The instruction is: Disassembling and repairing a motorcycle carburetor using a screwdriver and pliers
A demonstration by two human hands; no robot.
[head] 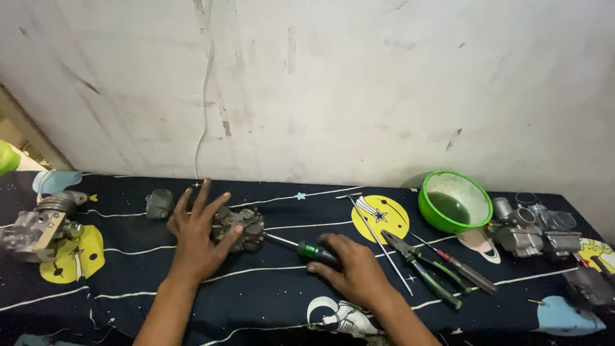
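The person's left hand (200,232) lies with fingers spread, thumb and palm resting against a small grey carburetor (240,227) at the centre of the dark space-print cloth (269,295), steadying it rather than gripping it. The right hand (353,269), at about four o'clock from that part, is curled loosely over the green handle of a screwdriver (314,250) whose shaft points toward the carburetor at ten o'clock; the fingers cover the handle but the tool rests on the cloth, not lifted. The step looks like picking up the driver to work on the held part; the next move would call for a firm close on the handle and lining the tip with a screw. Counted: one green bowl (455,201) at two o'clock, one pair of pliers (423,266), one second screwdriver (458,264), one thin metal rod (378,240), one carburetor at far left (40,224), a cluster of them at far right (535,227), too crowded to count.
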